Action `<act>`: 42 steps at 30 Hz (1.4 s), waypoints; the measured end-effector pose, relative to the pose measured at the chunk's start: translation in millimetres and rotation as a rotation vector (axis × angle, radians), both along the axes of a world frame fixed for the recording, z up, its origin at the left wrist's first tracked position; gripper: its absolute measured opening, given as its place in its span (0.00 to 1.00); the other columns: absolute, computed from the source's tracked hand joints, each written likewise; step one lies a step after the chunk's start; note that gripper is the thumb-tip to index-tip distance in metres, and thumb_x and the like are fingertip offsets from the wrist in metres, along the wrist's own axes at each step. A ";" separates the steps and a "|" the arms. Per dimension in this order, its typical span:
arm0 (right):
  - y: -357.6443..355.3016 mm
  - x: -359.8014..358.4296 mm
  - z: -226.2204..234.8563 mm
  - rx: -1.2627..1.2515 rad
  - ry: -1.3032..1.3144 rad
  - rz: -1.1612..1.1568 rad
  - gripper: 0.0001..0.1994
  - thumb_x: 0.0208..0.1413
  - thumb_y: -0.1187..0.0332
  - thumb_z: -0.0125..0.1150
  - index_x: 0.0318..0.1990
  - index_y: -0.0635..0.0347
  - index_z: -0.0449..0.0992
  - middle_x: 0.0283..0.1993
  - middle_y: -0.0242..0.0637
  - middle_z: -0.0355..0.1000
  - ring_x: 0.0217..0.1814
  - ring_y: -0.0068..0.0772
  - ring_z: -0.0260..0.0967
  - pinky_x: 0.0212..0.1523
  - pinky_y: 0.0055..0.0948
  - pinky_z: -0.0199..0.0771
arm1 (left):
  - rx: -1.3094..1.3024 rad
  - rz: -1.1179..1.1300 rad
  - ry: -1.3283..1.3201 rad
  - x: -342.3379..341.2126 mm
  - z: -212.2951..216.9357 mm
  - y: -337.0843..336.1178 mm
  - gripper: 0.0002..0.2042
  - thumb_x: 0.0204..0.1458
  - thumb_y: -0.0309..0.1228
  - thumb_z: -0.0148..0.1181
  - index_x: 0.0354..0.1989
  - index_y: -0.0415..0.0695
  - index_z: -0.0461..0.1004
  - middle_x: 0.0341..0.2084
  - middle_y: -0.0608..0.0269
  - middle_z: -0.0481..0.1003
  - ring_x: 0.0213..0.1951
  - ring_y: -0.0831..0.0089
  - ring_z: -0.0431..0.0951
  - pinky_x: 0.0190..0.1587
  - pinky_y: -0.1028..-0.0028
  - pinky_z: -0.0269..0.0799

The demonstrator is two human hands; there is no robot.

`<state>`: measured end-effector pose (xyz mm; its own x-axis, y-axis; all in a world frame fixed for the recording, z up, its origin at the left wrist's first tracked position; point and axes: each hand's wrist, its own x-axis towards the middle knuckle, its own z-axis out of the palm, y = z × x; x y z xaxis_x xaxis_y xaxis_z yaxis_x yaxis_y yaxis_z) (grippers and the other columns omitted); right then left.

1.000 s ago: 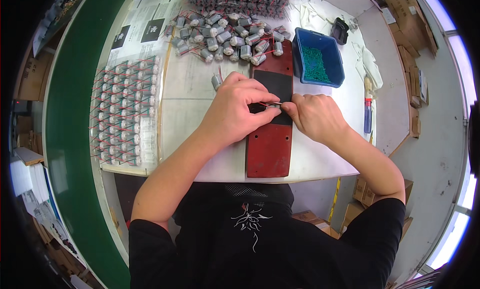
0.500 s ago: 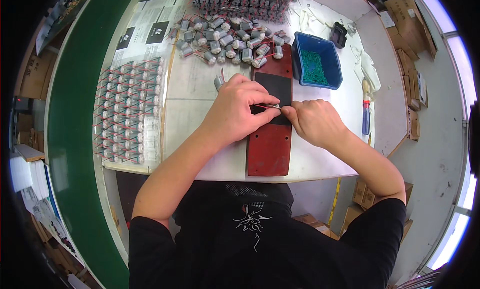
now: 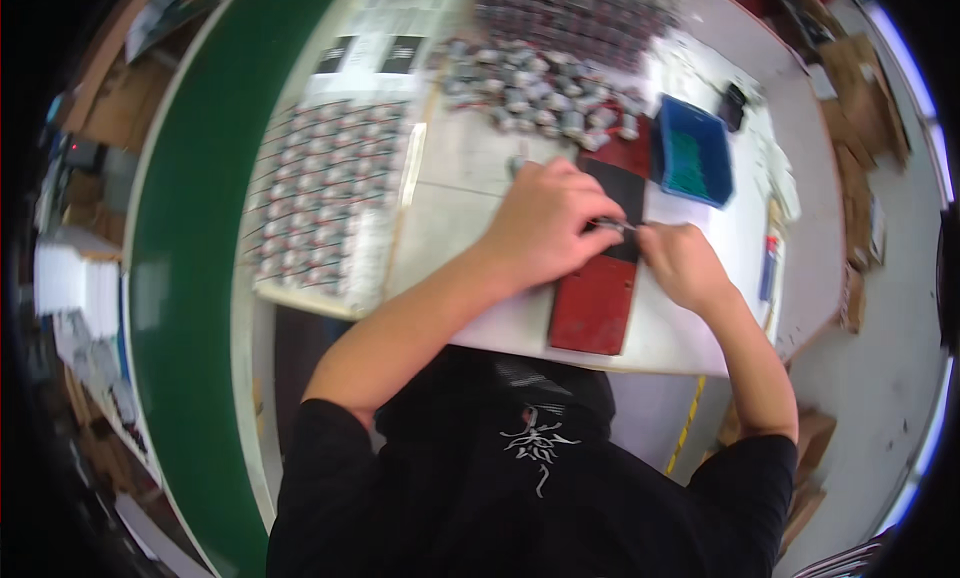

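Left hand (image 3: 548,220) and right hand (image 3: 680,263) — fingertips pinching a small metal part (image 3: 618,224) over the red mat (image 3: 597,300)

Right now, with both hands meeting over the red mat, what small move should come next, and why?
Probably keep the left hand steady while the right hand finishes on the small part pinched between them: both hands meet on it above the dark pad on the red mat, and it looks unreleased.
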<state>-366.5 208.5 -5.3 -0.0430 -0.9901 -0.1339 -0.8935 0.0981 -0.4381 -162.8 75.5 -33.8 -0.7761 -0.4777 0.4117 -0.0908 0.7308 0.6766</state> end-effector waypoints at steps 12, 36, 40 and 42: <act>20.9 -24.2 -38.0 -0.185 -0.556 -0.351 0.37 0.76 0.38 0.28 0.26 0.58 0.70 0.17 0.23 0.57 0.17 0.15 0.51 0.21 0.22 0.48 | -0.411 0.447 -0.307 178.3 34.1 -31.3 0.10 0.49 0.33 0.73 0.41 0.51 0.87 0.38 0.71 0.81 0.48 0.66 0.77 0.52 0.64 0.70; -65.9 -57.4 31.4 0.058 0.420 -0.243 0.08 0.56 0.71 0.65 0.41 0.53 0.86 0.40 0.42 0.83 0.43 0.49 0.81 0.44 0.42 0.80 | -0.331 0.294 -0.508 47.3 20.5 -24.3 0.10 0.54 0.25 0.64 0.44 0.44 0.80 0.45 0.59 0.78 0.51 0.59 0.78 0.54 0.62 0.75; -69.1 -58.9 26.3 0.119 0.435 -0.270 0.07 0.56 0.71 0.66 0.40 0.51 0.87 0.35 0.42 0.82 0.40 0.49 0.81 0.41 0.43 0.79 | -0.403 0.319 -0.131 41.0 19.9 -18.4 0.08 0.53 0.26 0.66 0.42 0.43 0.81 0.39 0.60 0.77 0.46 0.62 0.79 0.49 0.62 0.76; -67.1 -53.3 26.1 0.034 0.450 -0.322 0.06 0.56 0.71 0.66 0.40 0.52 0.86 0.35 0.43 0.82 0.38 0.49 0.81 0.39 0.43 0.79 | -0.355 0.248 -0.125 31.8 26.8 -2.8 0.08 0.53 0.27 0.67 0.41 0.43 0.82 0.38 0.62 0.77 0.44 0.63 0.79 0.47 0.64 0.76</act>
